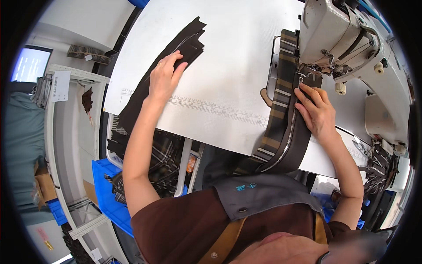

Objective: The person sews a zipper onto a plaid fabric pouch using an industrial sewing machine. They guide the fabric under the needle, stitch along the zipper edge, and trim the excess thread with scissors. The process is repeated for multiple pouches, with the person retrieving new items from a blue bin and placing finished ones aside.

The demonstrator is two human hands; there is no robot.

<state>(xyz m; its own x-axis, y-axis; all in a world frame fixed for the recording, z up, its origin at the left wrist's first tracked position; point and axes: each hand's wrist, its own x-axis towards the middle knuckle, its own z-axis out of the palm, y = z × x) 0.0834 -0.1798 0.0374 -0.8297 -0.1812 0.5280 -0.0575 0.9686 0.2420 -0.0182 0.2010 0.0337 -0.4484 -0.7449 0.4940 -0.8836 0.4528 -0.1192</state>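
Observation:
My left hand lies on a pile of dark brown fabric pieces at the left of the white table. Its fingers are stretched out and the thumb stands apart. At the sewing machine, my right hand rests flat on dark cloth beside a metal zipper, fingers spread, fingertips just below the presser foot. A brown, grey and white striped strip runs along the zipper's left side. Strip and zipper hang over the table's near edge toward my lap.
A printed ruler scale crosses the white tabletop. Below its left edge, a blue bin holds plaid fabric. Striped cloth is bunched at the right, near small snips. Shelving stands further left.

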